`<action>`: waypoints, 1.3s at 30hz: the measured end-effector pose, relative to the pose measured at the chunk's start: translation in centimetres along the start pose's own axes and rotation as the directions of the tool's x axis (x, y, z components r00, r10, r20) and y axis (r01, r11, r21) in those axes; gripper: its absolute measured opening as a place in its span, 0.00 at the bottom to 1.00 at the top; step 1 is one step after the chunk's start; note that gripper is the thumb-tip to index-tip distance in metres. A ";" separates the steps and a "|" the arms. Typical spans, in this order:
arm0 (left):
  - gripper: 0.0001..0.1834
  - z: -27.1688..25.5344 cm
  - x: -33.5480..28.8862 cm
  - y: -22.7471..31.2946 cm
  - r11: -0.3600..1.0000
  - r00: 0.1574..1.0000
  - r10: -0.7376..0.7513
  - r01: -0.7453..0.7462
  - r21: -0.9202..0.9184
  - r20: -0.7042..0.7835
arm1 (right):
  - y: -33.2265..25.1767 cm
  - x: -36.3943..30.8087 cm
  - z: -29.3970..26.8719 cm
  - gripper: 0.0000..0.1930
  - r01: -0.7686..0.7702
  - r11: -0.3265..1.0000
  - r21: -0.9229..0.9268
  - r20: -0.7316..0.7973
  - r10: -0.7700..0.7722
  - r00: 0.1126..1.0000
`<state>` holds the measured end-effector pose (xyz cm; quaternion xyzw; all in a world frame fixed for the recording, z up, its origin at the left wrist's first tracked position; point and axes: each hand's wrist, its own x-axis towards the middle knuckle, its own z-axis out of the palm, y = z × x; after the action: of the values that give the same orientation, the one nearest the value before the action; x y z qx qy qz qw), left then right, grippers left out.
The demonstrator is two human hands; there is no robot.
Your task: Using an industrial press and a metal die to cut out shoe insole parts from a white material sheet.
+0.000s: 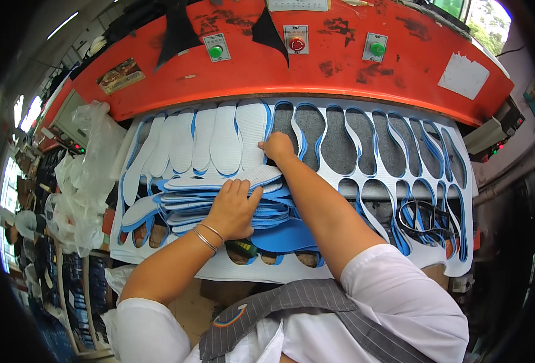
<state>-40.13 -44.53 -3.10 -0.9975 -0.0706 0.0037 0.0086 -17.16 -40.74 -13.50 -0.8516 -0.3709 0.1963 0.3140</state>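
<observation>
My right hand [278, 148] is closed at the right edge of a white-topped insole [254, 130], its thumb on the top face and its other fingers curled. That insole lies at the end of a row of cut insoles [204, 136] still in the far left of the sheet. My left hand [234, 209] rests with fingers stretched over a thick stack of insoles [183, 202], white above and blue below. The thumb stands apart from the fingers. A blue insole [282, 237] shows its underside at the stack's near side.
The white and blue foam sheet [334, 175] has several insole-shaped holes on the right, with grey surface below. A black strap-like thing [424, 218] lies there. Behind stands a red machine beam [249, 72] with green and red buttons. Clear plastic bags [77, 193] hang at left.
</observation>
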 end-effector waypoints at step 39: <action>0.44 2.0 -31.8 29.7 -0.112 -0.132 -0.973 -0.456 -0.883 0.191 | 12.9 -27.6 -14.5 0.52 0.912 0.384 0.147 0.780 -0.612 0.132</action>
<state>-67.42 -78.32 -5.47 -0.2608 -0.4675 -0.6450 -0.5453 -20.28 -74.06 -8.97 -0.4065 -0.8781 0.2512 0.0235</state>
